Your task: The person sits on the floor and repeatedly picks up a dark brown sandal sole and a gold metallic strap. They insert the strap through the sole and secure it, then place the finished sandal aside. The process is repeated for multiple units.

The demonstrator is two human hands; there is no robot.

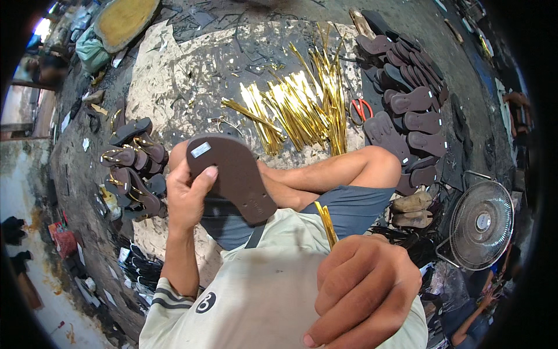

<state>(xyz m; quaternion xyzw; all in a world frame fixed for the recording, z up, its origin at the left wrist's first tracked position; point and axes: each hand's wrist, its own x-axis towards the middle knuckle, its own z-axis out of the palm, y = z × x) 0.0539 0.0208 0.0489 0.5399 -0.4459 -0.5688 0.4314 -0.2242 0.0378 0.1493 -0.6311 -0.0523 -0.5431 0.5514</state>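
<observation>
My left hand grips a dark brown sandal sole by its heel end, thumb on the upper face. A small white sticker marks the heel, and small holes show toward the other end. A dark strap hangs just below the sole. Close to the camera, my right hand is closed, its fingers curled. Shiny gold strips stick up from behind its knuckles; the grip itself is hidden. Beyond my crossed legs, many loose gold strips lie spread on a stained pale sheet.
Red-handled scissors lie right of the strips. Stacked brown soles fill the right side. Sandals with gold straps sit at left. A round metal fan stands at right, near tan shoe forms. Black straps lie lower left.
</observation>
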